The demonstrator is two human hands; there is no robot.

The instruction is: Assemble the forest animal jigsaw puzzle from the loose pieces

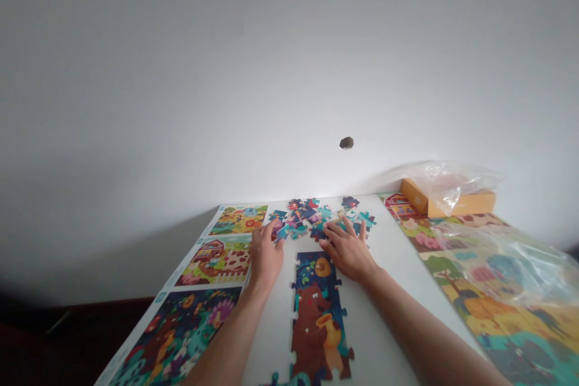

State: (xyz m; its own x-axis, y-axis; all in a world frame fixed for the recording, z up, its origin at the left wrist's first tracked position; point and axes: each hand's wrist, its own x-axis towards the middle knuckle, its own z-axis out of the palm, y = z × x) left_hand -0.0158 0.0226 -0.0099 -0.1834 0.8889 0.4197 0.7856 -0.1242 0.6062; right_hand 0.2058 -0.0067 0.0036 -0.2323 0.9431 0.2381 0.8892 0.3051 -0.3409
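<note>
My left hand (266, 258) is at the left edge of a heap of loose jigsaw pieces (309, 215). Between its thumb and fingers is a light-blue puzzle piece (283, 233), slightly tilted. My right hand (350, 251) lies palm down over the heap's right side, fingers spread and touching pieces. Below and between both hands is a joined puzzle section (312, 313) of a brown bear with a yellow honey pot on dark blue. Another bit of puzzle (298, 380) shows at the bottom edge, partly cut off.
A sheet with printed pictures (181, 289) lies along the white table's (398, 271) left side. On the right are farm and animal puzzles (456, 307), partly under clear plastic bags (520, 265), and an orange box (461, 204). A wall with a hole (346, 143) stands behind.
</note>
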